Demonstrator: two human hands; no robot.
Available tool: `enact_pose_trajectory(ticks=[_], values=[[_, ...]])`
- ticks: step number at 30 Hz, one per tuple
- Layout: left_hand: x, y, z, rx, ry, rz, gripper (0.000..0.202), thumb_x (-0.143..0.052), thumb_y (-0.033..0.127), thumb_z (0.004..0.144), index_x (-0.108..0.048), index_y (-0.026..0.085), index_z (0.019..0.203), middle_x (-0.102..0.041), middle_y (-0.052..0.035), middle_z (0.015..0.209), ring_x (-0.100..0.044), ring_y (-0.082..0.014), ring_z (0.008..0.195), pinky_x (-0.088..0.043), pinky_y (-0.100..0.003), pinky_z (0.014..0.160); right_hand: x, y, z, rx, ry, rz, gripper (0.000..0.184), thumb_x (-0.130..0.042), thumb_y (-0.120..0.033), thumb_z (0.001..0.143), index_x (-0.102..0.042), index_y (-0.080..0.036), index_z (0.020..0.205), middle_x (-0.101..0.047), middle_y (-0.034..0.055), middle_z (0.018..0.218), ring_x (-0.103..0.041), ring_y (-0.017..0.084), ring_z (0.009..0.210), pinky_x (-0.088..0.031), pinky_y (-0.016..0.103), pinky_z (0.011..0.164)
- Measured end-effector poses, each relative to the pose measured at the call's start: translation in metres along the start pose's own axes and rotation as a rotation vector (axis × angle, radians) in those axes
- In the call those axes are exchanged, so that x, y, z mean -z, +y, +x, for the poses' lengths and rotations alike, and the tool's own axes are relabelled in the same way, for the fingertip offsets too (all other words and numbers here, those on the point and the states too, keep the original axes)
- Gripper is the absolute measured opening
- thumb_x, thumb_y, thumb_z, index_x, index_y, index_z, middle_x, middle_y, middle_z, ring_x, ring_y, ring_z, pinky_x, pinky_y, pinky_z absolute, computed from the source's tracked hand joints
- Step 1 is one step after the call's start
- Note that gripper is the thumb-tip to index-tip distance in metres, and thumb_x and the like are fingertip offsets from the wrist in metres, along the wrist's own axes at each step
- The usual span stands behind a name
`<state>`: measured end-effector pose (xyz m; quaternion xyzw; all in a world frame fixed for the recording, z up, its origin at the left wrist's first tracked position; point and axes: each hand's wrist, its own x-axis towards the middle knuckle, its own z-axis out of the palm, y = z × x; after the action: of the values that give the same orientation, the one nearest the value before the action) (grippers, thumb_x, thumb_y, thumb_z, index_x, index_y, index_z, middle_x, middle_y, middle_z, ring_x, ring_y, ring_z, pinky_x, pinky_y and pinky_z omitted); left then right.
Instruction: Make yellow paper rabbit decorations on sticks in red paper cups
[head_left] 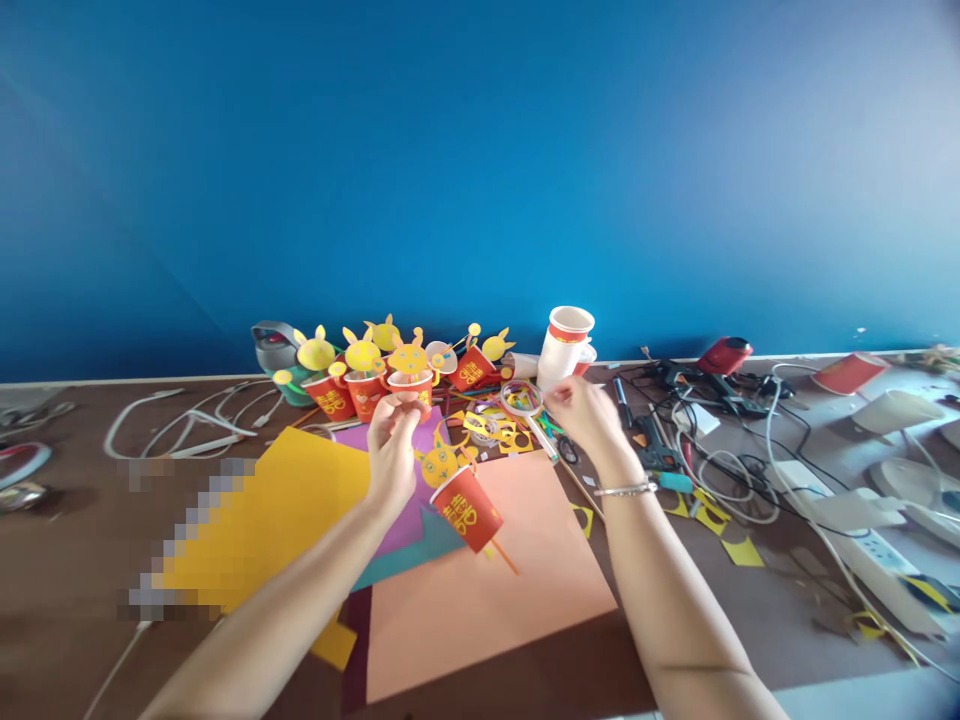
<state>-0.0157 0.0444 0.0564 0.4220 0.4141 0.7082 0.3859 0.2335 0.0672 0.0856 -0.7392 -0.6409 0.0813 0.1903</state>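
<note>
My left hand (391,445) is raised over the table, its fingers pinched on a red paper cup with a yellow bunny face (411,378). That cup stands at the front of a row of similar bunny cups (352,375) by the blue wall. My right hand (583,412), with a bracelet on the wrist, hovers with curled fingers next to a clear ring of tape (521,397); what it holds, if anything, is hidden. Between my arms another red bunny cup (465,508) lies tilted on the paper, with a thin stick poking out of it.
Yellow (277,500), purple and salmon paper sheets (487,590) cover the table in front of me. White paper cups (566,345) stand stacked at the back. A glue gun (658,458), tangled cables, a power strip (862,540) and yellow scraps lie to the right. White cords lie to the left.
</note>
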Motion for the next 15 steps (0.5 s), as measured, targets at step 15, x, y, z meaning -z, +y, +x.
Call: enact_pose_trajectory(ticks=[15], values=[[0.026,0.005,0.005,0.025,0.164,0.117,0.05,-0.076,0.035,0.068,-0.055,0.023,0.112,-0.057,-0.0077,0.124,-0.05,-0.0226,0.123,-0.038,-0.036,0.103,-0.035,-0.06,-0.048,0.369,-0.475,0.427,0.074,-0.073,-0.047,0.066,-0.047,-0.016,0.129,-0.063,0.013,0.114,-0.062,0.028,0.099,-0.048,0.034,0.079]])
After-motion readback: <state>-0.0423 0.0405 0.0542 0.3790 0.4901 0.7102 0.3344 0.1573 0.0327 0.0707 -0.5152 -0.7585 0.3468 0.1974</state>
